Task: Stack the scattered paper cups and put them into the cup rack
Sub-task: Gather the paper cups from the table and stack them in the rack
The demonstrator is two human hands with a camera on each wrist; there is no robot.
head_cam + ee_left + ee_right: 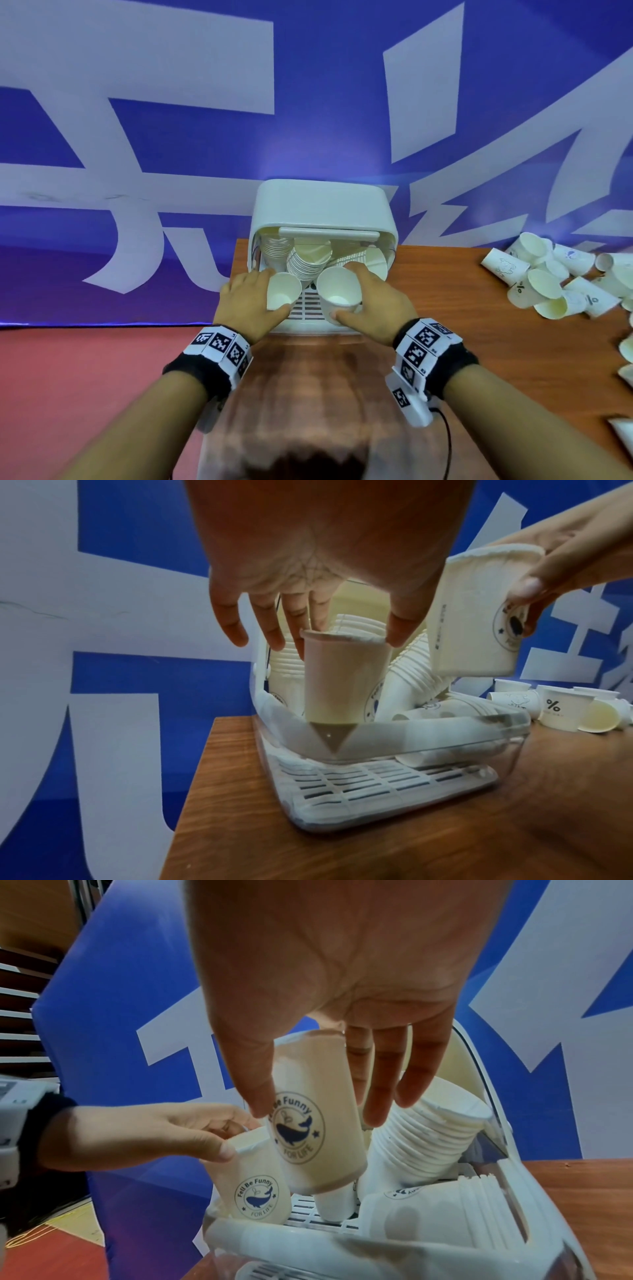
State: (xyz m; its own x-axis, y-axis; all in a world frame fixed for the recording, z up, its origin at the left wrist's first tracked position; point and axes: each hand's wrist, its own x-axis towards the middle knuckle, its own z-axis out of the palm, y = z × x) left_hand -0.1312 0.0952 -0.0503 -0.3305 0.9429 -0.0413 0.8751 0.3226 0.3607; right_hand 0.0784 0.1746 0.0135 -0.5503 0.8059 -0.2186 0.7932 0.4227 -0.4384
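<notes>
The white cup rack (322, 209) stands open at the table's back edge. Inside it are a leaning stack of paper cups (306, 265), another stack (274, 246) at the back left and one lying at the right (445, 1213). My left hand (275, 291) pinches the rim of a single white whale-logo cup (346, 680), upright at the rack's front left. My right hand (315, 1112) grips a second whale-logo cup (318, 1150), tilted above the rack floor just right of the first. Both cups (286, 296) (337, 287) show their open mouths in the head view.
Several loose paper cups (548, 281) lie scattered on the wooden table (462, 308) at the right, more along its right edge. The rack has a clear front wall (394, 737) and a slotted floor (359, 780). A blue and white banner (171, 137) hangs close behind.
</notes>
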